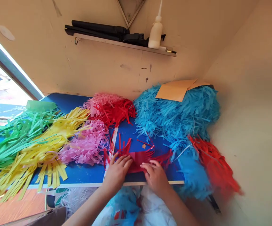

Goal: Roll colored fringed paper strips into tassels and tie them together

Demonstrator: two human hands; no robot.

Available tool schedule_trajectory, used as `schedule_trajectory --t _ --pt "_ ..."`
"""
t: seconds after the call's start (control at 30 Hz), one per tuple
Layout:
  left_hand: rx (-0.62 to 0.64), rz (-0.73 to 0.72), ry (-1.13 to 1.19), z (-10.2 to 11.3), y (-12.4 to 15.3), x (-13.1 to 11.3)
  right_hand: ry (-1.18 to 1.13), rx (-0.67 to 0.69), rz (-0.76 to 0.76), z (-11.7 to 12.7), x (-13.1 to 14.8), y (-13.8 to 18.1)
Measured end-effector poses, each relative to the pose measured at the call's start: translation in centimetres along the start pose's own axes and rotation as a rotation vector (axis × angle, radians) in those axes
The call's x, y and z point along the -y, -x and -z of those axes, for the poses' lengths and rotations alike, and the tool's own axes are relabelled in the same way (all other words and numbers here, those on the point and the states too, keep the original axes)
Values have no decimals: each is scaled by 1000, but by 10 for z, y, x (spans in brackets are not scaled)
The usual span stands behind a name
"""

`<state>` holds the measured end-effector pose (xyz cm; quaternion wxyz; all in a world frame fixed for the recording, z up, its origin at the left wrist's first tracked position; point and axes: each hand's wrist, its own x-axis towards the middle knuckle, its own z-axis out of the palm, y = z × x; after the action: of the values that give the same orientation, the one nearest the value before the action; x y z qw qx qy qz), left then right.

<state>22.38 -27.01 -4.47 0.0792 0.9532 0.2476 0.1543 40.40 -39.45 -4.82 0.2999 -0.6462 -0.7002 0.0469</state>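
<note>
left hand (118,171): reaches in over the near edge of the counter (79,174), fingers loosely stretched and slightly apart, tips resting on the left part of the dark red paper (138,159); the thumb is hard to make out, so i cannot tell whether it pinches anything.
right hand (155,175): fingers half curled, tips on the right part of the same paper; whether it grips or only touches, i cannot tell.
dark red paper: lies close to the counter's near edge, toward its right end, solid in the middle, cut into strips around.
paper's feel: probably very light, thin and limp, easy to crease or tear.
where to hold: the uncut middle seems the sounder grip; the narrow strips would likely tangle or rip off.
pale purple fringe (88,144): heaped left of the left hand.
yellow fringe (46,141): spreads farther left, strips drooping over the near edge.
green fringe (20,128): lies at the left end.
bright red fringe (118,111): bunched near the far edge, against pink fringe (98,102).
blue fringe (173,116): large pile at the far right corner, orange sheets (175,90) on top.
orange-red fringe (217,163): hangs past the right end.
</note>
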Motion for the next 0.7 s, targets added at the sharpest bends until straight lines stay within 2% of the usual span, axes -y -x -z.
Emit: schedule_trajectory --t 0.1,0.2,0.27,0.33,0.43,0.47,0.53,0.6,0.7 --pt "-16 174 -102 20 -2 30 2 -37 -11 0 -13 3" --pt "-59 335 -262 46 3 52 29 -65 -13 3 -14 6" --pt "-138 375 -339 61 8 49 63 -105 12 4 -11 5" --pt "-187 266 -294 69 10 30 99 -156 47 3 -5 3" --pt "-108 -40 -46 57 6 -15 122 -193 84 -1 2 1" --pt "-106 -70 14 47 3 -28 120 -181 88 -1 3 1" --pt "-119 -5 57 27 -4 -42 100 -125 80 0 1 2" --pt "-81 51 83 12 -8 -37 58 -64 54 5 -5 5" --pt "-19 83 212 6 -6 -12 -15 1 -45 15 -17 5"
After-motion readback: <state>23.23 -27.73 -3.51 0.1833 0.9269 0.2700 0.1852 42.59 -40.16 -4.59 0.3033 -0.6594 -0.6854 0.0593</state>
